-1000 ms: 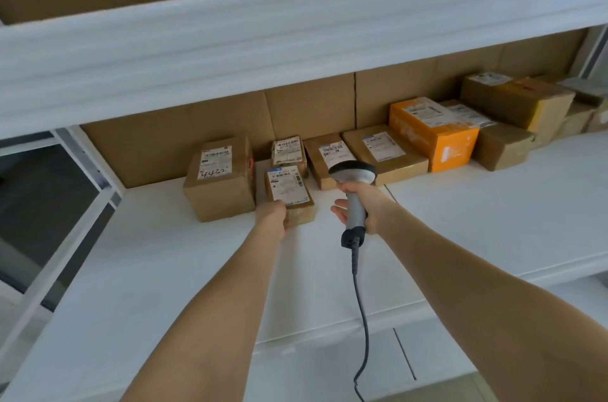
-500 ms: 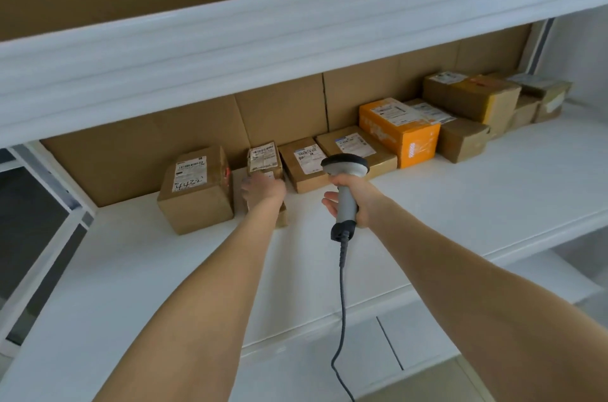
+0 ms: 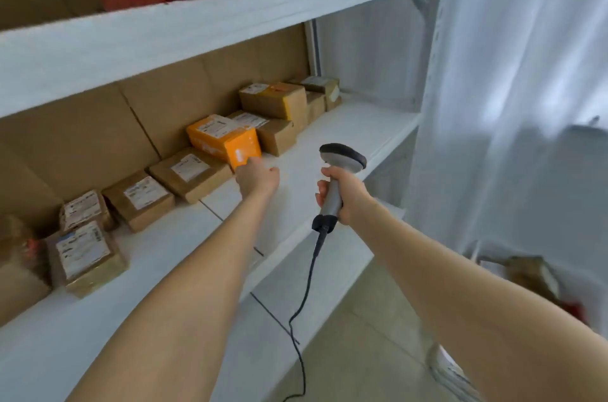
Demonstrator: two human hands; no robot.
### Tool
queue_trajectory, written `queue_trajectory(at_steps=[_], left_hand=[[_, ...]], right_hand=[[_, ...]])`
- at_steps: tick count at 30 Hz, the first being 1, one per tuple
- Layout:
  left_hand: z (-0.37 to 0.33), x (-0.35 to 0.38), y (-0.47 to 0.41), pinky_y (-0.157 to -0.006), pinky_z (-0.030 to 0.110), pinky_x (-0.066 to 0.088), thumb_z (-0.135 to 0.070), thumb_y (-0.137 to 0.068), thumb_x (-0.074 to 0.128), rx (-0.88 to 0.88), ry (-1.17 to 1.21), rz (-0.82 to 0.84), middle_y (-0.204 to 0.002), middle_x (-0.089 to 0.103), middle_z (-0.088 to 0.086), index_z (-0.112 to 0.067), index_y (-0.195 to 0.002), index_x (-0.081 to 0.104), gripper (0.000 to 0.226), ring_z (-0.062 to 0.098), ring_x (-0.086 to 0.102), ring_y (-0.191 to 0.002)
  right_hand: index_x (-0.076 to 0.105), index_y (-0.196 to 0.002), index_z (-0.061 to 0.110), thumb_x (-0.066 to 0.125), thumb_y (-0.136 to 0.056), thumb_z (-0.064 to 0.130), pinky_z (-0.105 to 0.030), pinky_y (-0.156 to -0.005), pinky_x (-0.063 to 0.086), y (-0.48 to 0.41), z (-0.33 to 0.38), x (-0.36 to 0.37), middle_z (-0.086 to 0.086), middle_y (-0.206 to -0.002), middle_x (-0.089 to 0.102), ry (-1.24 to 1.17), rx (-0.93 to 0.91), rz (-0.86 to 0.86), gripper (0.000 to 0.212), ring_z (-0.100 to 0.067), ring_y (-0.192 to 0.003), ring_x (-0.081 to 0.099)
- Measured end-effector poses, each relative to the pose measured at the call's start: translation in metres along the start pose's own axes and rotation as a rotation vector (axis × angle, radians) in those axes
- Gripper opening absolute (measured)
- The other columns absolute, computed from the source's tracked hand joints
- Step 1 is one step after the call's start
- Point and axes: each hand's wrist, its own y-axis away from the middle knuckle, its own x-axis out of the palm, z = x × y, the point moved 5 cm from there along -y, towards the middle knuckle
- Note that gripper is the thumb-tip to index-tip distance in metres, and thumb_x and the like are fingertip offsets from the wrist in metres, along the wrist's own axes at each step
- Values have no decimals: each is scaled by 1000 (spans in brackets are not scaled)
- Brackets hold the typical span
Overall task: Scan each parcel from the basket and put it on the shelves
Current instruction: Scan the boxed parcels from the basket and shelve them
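One camera sits on the person's head. It looks forward and down, with the shelf (image 3: 345,125) close beyond the fingers (image 3: 320,192).

Beyond our fingers (image 3: 324,187) we see white shelves (image 3: 345,126), backed with brown cardboard (image 3: 82,138). Above the fingers another white shelf board (image 3: 230,16) crosses. To the right of the fingers a sheer white curtain (image 3: 510,72) hangs, with soft daylight coming through it. Below the fingers lies a beige tiled floor (image 3: 362,352).
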Motion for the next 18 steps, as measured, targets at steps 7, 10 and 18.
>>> queue_trajectory(at_steps=[7,10,18], left_hand=[[-118,147,143,-98,41,47,-25,-90,56,172,-31,245,-138,38,16,-13,-138,44,50,34,51,-118],[-161,208,211,-100,39,45,-25,-89,58,274,-62,351,-139,40,16,-12,-138,45,52,32,50,-121],[-219,345,345,-104,38,41,-24,-90,55,404,-147,619,-143,35,14,-13,-139,42,52,31,47,-124]], right_hand=[[58,-111,11,68,-90,34,-37,-75,53,66,52,-206,-6,-72,64,-95,-88,-246,33,-18,-63,56],[54,-99,17,66,-88,49,-44,-84,51,98,62,-293,-4,-83,67,-151,-41,-350,36,-21,-76,62],[62,-106,12,77,-80,41,-54,-100,46,142,60,-473,-6,-103,68,-577,-68,-474,42,-25,-102,65]])
